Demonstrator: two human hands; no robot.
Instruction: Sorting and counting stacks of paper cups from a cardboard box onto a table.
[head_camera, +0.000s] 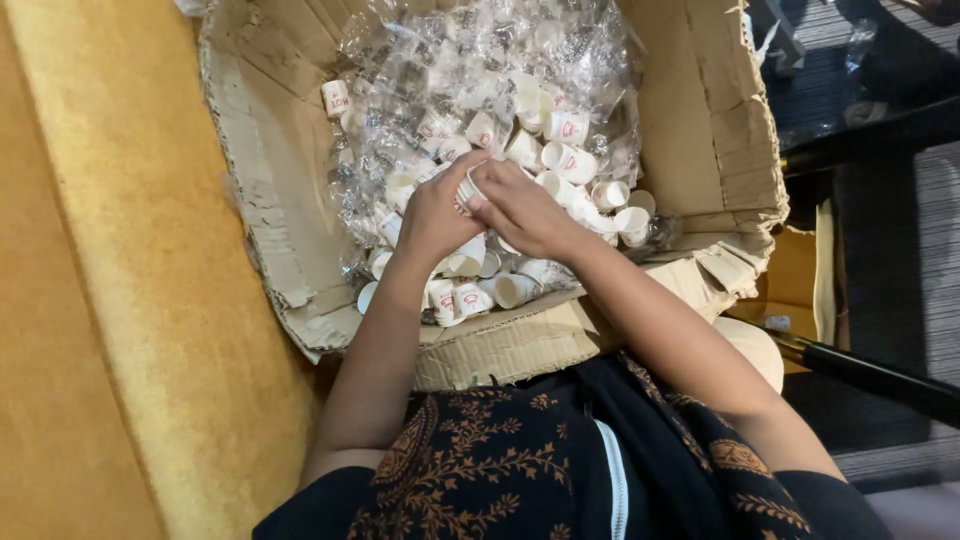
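A torn cardboard box (265, 170) in front of me is filled with small white paper cups (565, 130) with red marks and crumpled clear plastic wrap (420, 60). My left hand (435, 215) and my right hand (525, 210) meet over the middle of the box. Together they hold a small stack of white cups (468, 188), the left fingers curled around it, the right fingers pinching its end. Loose cups lie under and around both hands.
A yellow-ochre surface (110, 300) runs along the left of the box. To the right lie dark flooring, a black bar (880, 375) and a piece of yellow cardboard (795, 275). My dark patterned clothing (520, 470) fills the bottom.
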